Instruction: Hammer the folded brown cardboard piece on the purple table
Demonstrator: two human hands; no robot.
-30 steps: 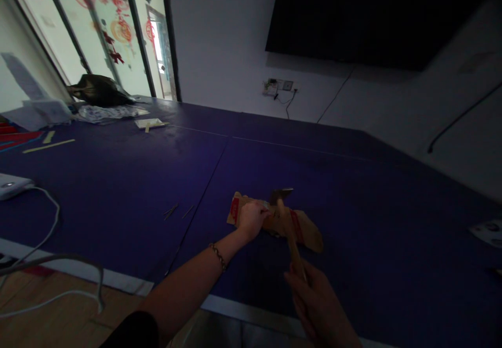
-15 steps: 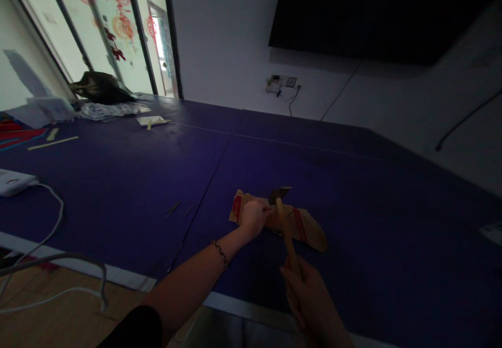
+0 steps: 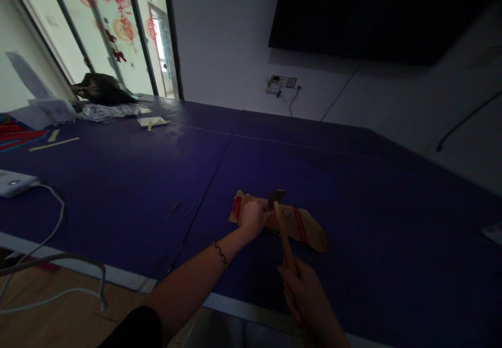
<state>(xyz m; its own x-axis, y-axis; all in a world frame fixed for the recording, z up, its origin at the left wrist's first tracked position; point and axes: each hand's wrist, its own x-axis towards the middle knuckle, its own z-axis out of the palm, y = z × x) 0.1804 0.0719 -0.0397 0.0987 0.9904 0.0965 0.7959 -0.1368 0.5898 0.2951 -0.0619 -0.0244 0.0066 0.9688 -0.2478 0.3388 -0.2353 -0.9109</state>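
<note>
My right hand [image 3: 308, 290] is wrapped round the wooden handle of a hammer [image 3: 284, 233]. The hammer's dark metal head is over the cardboard, right beside the fingertips of my left hand [image 3: 254, 216]. That hand rests on a brown cardboard piece [image 3: 309, 230] with red printed bands, its fingers pinched together. Whatever they hold is hidden or too small to make out. A thin dark mark, perhaps a nail, shows on the cardboard just right of the hammer head.
Several thin nail-like pieces [image 3: 172, 209] lie on the purple tabletop [image 3: 157, 170] to the left. Farther left are a white device [image 3: 15, 182] with a cable, yellow strips [image 3: 54, 145] and a small white tray [image 3: 152, 121]. A dark bag [image 3: 102, 88] sits at the far left.
The hammer head has swung slightly left and down toward my left fingertips, and my right hand has shifted a little with it. My left hand and the cardboard have stayed in place.
</note>
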